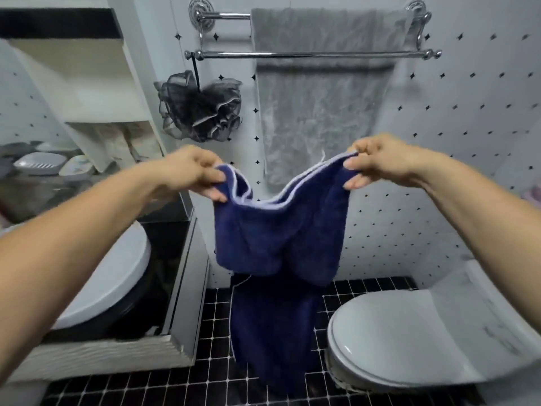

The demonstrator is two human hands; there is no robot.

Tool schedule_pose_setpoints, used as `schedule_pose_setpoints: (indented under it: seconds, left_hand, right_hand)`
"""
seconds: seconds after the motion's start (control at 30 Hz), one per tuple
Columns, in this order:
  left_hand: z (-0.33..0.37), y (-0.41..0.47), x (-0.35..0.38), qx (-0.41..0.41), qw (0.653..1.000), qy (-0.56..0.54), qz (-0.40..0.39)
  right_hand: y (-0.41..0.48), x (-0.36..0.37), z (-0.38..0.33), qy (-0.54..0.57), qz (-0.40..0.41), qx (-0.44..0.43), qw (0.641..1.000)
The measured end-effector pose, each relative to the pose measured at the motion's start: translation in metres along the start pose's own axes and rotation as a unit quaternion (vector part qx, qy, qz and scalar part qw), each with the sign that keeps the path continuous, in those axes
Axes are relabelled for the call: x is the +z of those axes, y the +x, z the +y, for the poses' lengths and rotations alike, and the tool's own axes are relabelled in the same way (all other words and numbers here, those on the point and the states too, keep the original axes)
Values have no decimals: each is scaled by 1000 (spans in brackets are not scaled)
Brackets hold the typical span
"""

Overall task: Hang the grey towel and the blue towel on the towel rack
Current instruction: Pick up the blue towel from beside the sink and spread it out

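Pinching the blue towel (278, 230) by its white-trimmed top edge, left hand (193, 171) curled round one corner, right hand (380, 162) curled round the other. Sagging a fair bit between the two grips, the rest dangling straight down below the hands toward the dark tiled floor (205, 376). Up and ahead of the hands: towel rack (228, 55), grey towel (316, 106) already draped over the rear bar, so probably half done. Front bar looking free, likely the spot for this one.

Tips, just guessing from here: pull the hands apart first to take out that sag, otherwise likely to bunch on the bar. Lift well above the front bar, push forward over it, then lower with roughly half on each side. Keep both corners level or expect a crooked hang. Watch the black mesh sponge (202, 106) hanging off the rack end, up past the left hand, easy to snag. Mind not dragging the grey one off while reaching in. Let go only once balanced.
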State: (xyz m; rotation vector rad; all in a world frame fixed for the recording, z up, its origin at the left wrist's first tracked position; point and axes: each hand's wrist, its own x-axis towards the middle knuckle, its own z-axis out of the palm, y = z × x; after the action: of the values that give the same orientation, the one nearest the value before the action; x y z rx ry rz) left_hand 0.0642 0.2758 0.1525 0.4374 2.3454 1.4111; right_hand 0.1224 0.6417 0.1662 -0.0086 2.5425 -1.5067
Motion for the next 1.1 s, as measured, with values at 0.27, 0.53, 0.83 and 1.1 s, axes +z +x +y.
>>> schedule_pose_setpoints:
  seconds: [0.27,0.53,0.83,1.1]
  left_hand:
    - [6,12,-21,44,955,-54,288]
    - [0,8,-22,12,967,-28,253]
    - [-2,24,-13,50,964,-81,248]
    - [11,38,-12,56,961,-101,251]
  right_hand:
    - [2,-13,7,109,154,-40,981]
    - [5,-17,16,72,139,-30,987]
    - [10,-31,34,117,138,10,983]
    - [11,-41,40,55,188,33,980]
